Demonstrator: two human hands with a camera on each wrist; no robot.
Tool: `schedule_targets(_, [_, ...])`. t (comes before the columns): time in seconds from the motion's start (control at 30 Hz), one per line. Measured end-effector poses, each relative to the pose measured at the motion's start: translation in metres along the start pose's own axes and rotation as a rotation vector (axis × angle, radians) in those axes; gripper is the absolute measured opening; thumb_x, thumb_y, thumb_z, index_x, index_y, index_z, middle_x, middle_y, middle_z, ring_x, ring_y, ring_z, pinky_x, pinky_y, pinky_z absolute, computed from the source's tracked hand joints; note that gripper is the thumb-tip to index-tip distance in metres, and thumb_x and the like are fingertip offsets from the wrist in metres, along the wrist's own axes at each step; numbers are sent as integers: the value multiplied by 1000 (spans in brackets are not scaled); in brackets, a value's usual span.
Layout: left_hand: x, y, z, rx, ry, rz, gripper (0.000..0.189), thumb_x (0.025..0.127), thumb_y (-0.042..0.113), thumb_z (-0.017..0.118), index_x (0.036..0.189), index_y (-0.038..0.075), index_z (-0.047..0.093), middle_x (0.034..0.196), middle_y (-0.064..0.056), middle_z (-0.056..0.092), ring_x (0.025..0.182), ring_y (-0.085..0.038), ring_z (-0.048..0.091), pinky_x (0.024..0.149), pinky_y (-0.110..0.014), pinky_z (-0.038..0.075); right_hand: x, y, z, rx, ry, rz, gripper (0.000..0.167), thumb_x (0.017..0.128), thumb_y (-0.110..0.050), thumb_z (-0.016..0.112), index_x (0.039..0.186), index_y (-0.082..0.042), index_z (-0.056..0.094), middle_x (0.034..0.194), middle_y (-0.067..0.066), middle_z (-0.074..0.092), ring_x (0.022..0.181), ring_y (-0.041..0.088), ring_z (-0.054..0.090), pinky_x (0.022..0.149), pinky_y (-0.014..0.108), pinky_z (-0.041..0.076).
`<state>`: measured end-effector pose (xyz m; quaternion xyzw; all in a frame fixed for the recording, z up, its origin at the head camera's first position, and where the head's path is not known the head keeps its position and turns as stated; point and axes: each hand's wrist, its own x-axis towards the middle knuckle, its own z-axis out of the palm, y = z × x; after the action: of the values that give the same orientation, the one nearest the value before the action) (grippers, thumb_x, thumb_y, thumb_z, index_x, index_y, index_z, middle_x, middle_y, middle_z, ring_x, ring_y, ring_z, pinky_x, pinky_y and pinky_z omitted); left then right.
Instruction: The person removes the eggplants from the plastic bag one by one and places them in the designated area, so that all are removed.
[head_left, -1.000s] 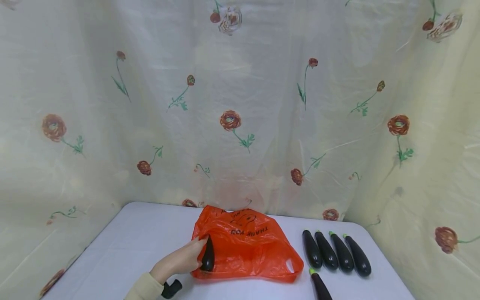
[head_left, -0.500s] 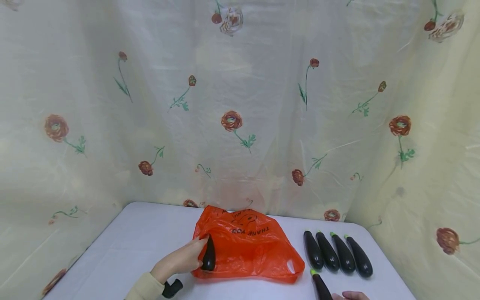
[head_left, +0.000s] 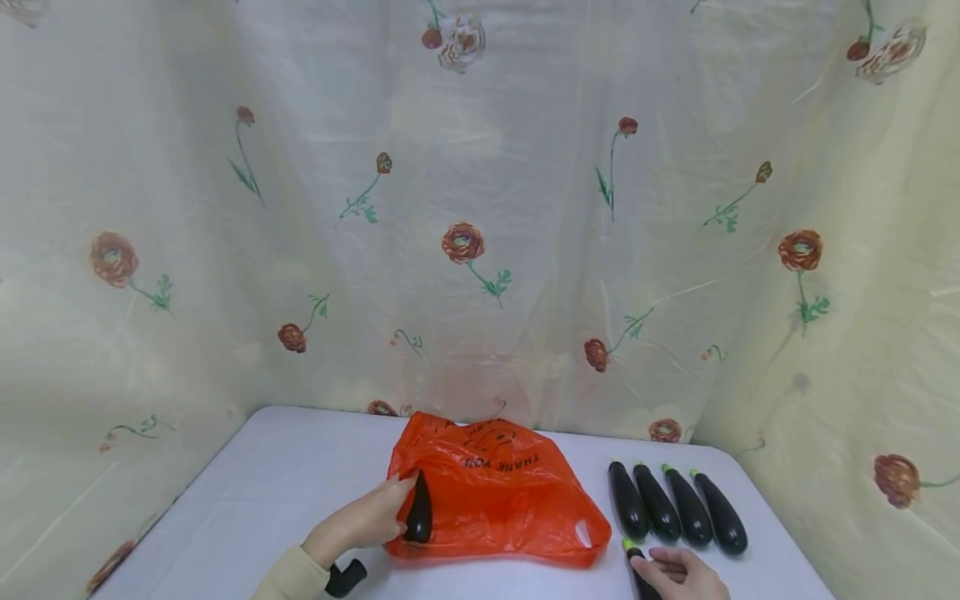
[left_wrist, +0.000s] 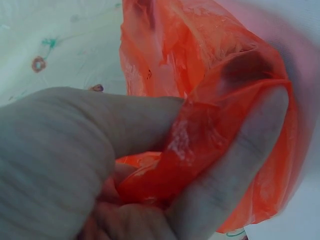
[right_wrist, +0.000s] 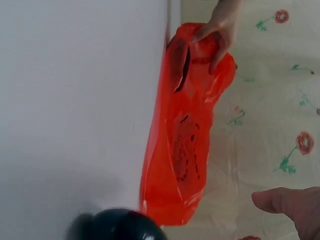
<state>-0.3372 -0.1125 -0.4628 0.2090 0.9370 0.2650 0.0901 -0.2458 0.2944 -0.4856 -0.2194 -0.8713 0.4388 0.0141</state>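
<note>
My left hand [head_left: 363, 517] grips the mouth of a red plastic bag [head_left: 510, 508] at its left end. The left wrist view shows crumpled bag film [left_wrist: 200, 140] pinched between thumb and finger. A dark eggplant [head_left: 420, 510] shows in the bag's opening, beside my left fingers. My right hand [head_left: 686, 575] hovers over the front eggplant [head_left: 643, 587], thumb overlapping it, fingers loosely bent. In the right wrist view the thumb [right_wrist: 285, 202] stands apart from a dark glossy eggplant [right_wrist: 122, 227] low in the picture.
Several eggplants [head_left: 660, 504] with green stem ends lie side by side to the right of the bag. The white table [head_left: 300, 458] ends at a flower-patterned curtain [head_left: 525, 292] behind and at the sides. A black wrist strap [head_left: 345, 577] is by the left sleeve.
My right hand has come in from the bottom edge and moved up and left to over the front eggplant. The left hand keeps its grip on the bag, nearly still.
</note>
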Motion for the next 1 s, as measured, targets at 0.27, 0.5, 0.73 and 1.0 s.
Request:
schedule_targets(0.27, [1,-1,2,-3,-4,-7,72,79,-6,71,142,-9,38,144,-25,45,127,-35,51,100,-52,46,-13,-35,16,-9,-58,-96,69,74,-48,78,111,8,61,90,11,68,79,18,61,75,37,57])
schedule_targets(0.5, [1,-1,2,4,-3,-13,72,78,-5,72,142,-9,39,144,-24,45,127,-35,51,100,-51,46,-18,-56,34,-4,-106,-171,59,79,-42,76,108,7,62,91,9,68,80,17,62,74,36,58])
schedule_targets(0.73, [0,-1,2,-4,-19,-2,71,79,-6,70,142,-10,37,145,-27,42,130,-37,47,101,-52,45,-26,-75,56,-12,-134,-209,52,79,-39,76,105,3,64,90,7,67,80,16,61,69,33,56])
schedule_targets(1.0, [1,-1,2,0,-18,-1,71,79,-5,70,142,-10,37,145,-27,42,130,-37,48,101,-52,46,-34,-96,84,21,-184,-217,50,79,-38,77,107,1,62,92,7,65,80,16,58,67,31,54])
